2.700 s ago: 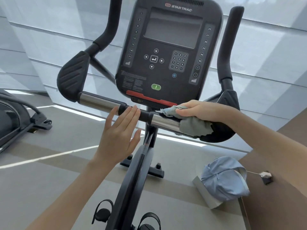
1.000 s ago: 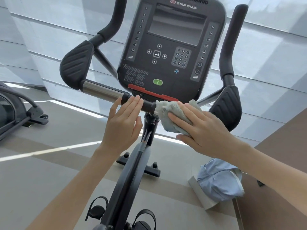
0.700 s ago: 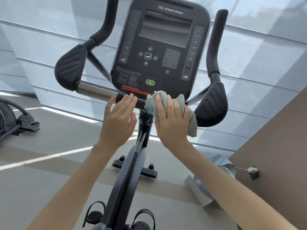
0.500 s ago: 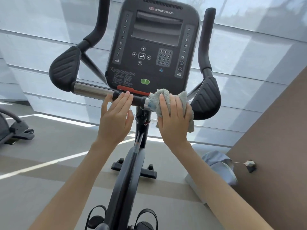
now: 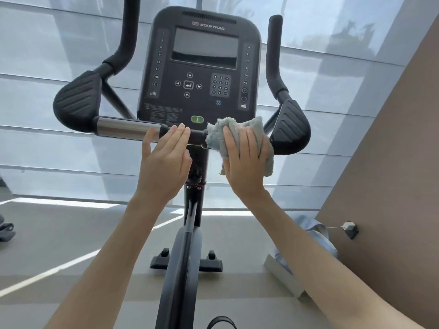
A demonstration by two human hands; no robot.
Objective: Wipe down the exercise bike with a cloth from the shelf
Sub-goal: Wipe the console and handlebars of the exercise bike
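Pale window blinds fill the background behind the exercise bike, with a brown wall on the right and a grey floor below. The cloth is already off the shelf and on the bike: it lies bunched over the right part of the handlebar cross bar, between the black middle section and the right elbow pad, just under the console. Fetching the cloth therefore looks done, and the wiping seems to be in its handlebar stage. Nothing visible shows which surfaces have been cleaned, so the console, the left elbow pad, the upright grips, the bare chrome stretch on the left and the frame below may all be left to do. The right hand is raised with its back to the camera, and its fingers lie close together and nearly straight on the cloth, pressing it against the bar. Whether the fingertips hook over the far side cannot be told. Cloth edges hang out beside and below the palm. The left hand is lifted beside it, holding nothing, its fingers straight and together, their tips resting on the black middle of the bar, apparently steadying it.
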